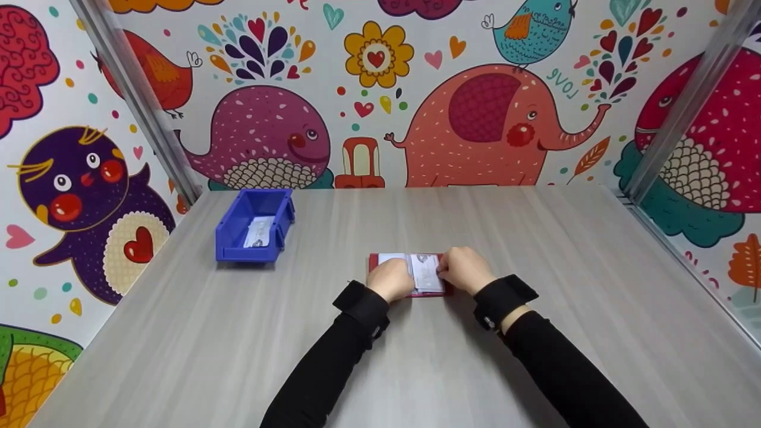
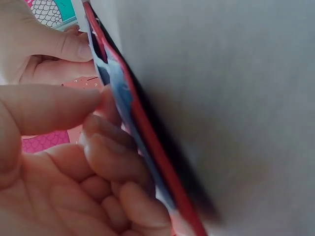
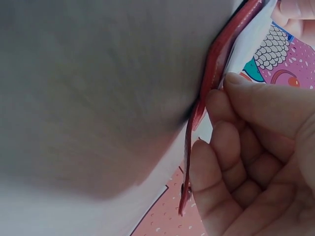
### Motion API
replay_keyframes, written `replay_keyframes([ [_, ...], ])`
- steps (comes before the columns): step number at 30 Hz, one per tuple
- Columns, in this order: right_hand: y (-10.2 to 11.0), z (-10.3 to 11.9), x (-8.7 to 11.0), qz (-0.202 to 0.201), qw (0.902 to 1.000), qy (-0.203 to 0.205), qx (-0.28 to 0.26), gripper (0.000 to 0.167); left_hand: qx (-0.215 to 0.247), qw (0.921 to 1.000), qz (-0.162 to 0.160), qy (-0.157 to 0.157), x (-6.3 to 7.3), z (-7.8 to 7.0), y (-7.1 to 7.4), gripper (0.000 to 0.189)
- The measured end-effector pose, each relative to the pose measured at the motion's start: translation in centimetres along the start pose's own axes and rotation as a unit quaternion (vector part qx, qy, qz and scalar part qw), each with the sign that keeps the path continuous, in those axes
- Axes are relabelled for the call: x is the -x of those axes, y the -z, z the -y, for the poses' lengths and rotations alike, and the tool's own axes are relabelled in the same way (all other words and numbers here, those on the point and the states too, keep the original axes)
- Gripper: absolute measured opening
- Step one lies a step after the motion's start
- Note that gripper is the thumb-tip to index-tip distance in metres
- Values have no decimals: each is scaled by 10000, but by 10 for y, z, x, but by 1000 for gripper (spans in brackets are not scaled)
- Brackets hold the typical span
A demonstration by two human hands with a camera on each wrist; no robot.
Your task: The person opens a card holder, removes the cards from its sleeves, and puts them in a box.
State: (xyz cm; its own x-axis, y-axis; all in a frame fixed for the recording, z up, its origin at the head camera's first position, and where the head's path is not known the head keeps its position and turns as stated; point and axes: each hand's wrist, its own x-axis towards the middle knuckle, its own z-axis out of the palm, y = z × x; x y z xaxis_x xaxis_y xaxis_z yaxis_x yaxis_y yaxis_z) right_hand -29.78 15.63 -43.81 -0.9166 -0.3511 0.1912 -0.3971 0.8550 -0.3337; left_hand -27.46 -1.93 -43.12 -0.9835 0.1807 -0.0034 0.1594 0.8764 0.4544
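Observation:
A red card holder (image 1: 373, 261) lies spread on the table, with clear sleeves and white printed cards in it. My left hand (image 1: 391, 279) is at its left half, fingers curled, thumb and forefinger close together at the sleeve edge; the fingertips are partly hidden. At the right edge of a white card (image 1: 425, 272), my right hand (image 1: 468, 270) pinches with thumb and forefinger. In the right wrist view the holder's red cover (image 3: 211, 73) stands slightly bent beside my fingers (image 3: 224, 142). Whether the card sits fully inside its sleeve, I cannot tell.
A blue plastic bin (image 1: 247, 254) stands at the back left of the table, with white printed cards (image 1: 258, 232) in it. The pale wood-grain table (image 1: 238, 345) meets walls covered in cartoon animals (image 1: 475, 131). Metal posts (image 1: 142, 107) mark the corners.

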Motion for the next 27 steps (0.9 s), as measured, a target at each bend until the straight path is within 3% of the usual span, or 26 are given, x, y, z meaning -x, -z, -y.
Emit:
replay_keyframes([
  [18,-1,0,-1,71,9999,-108,-66,3,27,9996,187,216,-5,-2,-1,26],
  [27,1,0,-1,50,9998,-174,-113,4,-85,9996,256,101,-7,0,-1,26],
])
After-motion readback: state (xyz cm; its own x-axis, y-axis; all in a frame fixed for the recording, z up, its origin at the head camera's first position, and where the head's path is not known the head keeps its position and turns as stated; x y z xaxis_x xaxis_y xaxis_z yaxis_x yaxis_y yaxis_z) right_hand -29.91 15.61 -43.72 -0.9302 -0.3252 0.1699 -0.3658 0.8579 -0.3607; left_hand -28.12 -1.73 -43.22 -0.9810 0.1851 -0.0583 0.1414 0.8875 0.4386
